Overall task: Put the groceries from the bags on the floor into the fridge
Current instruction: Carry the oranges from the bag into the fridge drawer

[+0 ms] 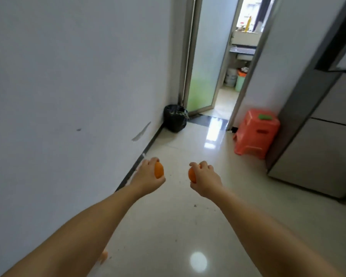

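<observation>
My left hand (pixel 148 176) is shut on an orange (pixel 158 170), held out in front of me above the floor. My right hand (pixel 205 176) grips a second orange (pixel 192 175) at about the same height, a short gap between the two. The grey fridge (pixel 318 152) stands at the right edge, its doors closed, well to the right of both hands. No grocery bags are in view.
A white wall runs along the left. An orange plastic stool (pixel 256 134) with a green object (pixel 265 117) on top stands beside the fridge. A black bin (pixel 175 120) sits in the far corner by an open doorway (pixel 224 96). Glossy tiled floor stretches ahead.
</observation>
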The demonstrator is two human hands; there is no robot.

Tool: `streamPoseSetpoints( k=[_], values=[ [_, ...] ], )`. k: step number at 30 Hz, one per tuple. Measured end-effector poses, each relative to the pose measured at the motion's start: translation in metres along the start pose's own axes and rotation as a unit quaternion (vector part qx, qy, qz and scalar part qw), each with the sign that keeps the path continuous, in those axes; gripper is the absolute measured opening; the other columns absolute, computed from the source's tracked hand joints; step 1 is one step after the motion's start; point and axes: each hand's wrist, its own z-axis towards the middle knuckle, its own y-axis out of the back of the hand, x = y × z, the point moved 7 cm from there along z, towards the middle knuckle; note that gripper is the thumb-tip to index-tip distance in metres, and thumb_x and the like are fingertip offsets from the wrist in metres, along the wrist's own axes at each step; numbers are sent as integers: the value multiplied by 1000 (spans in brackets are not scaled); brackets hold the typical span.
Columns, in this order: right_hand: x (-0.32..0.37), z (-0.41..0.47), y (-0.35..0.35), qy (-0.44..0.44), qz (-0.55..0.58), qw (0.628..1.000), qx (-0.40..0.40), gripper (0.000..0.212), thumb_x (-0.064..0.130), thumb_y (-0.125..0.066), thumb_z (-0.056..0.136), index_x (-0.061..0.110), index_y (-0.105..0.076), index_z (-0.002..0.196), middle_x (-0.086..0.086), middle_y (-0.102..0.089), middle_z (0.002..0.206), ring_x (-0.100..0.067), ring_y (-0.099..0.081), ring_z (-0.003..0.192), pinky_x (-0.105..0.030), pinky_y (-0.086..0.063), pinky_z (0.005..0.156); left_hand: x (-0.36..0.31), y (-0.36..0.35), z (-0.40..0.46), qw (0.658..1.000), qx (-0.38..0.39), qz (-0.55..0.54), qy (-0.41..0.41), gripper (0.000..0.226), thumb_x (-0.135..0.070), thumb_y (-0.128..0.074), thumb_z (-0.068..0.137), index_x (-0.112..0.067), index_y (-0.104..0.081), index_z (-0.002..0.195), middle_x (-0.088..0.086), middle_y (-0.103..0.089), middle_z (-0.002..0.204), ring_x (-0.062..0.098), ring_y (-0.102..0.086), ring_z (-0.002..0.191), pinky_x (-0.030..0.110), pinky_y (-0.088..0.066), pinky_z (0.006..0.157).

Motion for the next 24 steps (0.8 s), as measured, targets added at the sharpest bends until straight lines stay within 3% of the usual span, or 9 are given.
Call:
streamPoseSetpoints(
  k=[8,12,16,20,24],
  values=[
    [-191,-208,57,-116,-12,991,-69,67,26,-60,84,25,-30,144,-9,-36,140,-31,-39,124,-40,-44,96,-214,-129,-80,984,57,42,-163,65,-35,-63,84,-20,-31,139,11,-38,134,30,-50,114,41,-50,92],
    [-291,-356,67,-206,-38,976,-64,65,25,-62,86,24,-31,143,-9,-37,140,-30,-40,124,-41,-43,99,-334,-229,-155,938,135,102,-302,70,-39,-62,82,-23,-29,141,7,-41,132,27,-50,112,37,-50,89],
    [-376,-483,75,-313,-70,945,-55,62,28,-59,88,21,-30,143,-12,-38,138,-32,-41,123,-39,-43,96,-446,-297,-233,887,177,95,-416,69,-37,-61,81,-22,-30,140,10,-40,130,30,-49,112,40,-48,91],
    [-429,-548,85,-377,-64,921,-77,65,33,-60,89,24,-27,145,-12,-30,143,-33,-36,126,-41,-45,93,-520,-333,-268,859,191,94,-465,66,-37,-61,81,-23,-31,138,9,-38,131,30,-46,114,41,-48,91],
    [-476,-556,91,-385,-71,916,-83,66,34,-61,88,25,-28,144,-13,-29,142,-35,-36,126,-42,-47,91,-564,-362,-265,850,191,105,-479,65,-36,-60,82,-24,-30,139,8,-37,132,29,-46,115,38,-47,89]
  ],
)
